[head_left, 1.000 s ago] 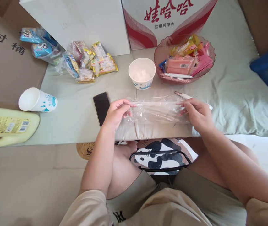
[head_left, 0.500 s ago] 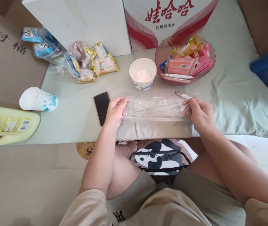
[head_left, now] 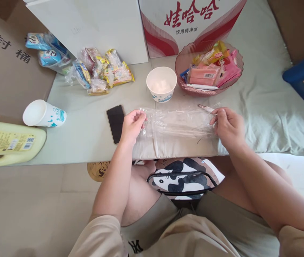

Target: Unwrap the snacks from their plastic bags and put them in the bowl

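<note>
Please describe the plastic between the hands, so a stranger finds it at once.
Find the cloth-covered table, then the white paper bowl. In front of this bowl, the left hand and right hand hold the plastic; unlike the dark phone, it is see-through.

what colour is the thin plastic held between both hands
The thin plastic is clear and colourless, with whitish glints; the head view shows it best.

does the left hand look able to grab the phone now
Probably, once free: the left hand pinches the clear plastic, but the phone lies close beside that hand, with nothing resting on it.
</note>
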### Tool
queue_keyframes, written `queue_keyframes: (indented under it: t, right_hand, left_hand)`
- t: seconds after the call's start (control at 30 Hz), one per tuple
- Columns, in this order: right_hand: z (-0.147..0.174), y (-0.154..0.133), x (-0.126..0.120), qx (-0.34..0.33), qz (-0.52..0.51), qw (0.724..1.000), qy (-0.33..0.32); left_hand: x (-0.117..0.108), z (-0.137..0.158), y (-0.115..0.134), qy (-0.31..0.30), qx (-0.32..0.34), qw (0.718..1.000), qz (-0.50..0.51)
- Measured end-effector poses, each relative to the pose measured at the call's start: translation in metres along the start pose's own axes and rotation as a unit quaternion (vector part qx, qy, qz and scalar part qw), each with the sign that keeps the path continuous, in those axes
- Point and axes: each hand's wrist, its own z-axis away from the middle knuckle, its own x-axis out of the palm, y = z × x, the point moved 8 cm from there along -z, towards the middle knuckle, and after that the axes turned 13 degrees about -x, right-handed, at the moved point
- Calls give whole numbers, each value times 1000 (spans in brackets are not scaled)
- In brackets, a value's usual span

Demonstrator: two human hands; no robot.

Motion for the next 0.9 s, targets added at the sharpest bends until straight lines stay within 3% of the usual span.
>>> queue_keyframes:
  t: [0.17, 0.4, 0.63, 0.9]
  right_hand:
    - [3, -2, 2, -1, -52, 999, 3]
    - [-3, -9, 0, -64, 112, 991, -35]
    - [-8, -4, -1, -92, 204, 973, -50]
    - [-5, -15, 0, -187, 322, 928, -34]
  left_hand:
    - [6, -2, 0, 11, 32, 998, -50]
    - [5, 4, 1, 30, 83, 987, -134]
    - [3, 7, 11, 102, 119, 955, -252]
    - [0, 6, 15, 166, 122, 923, -325]
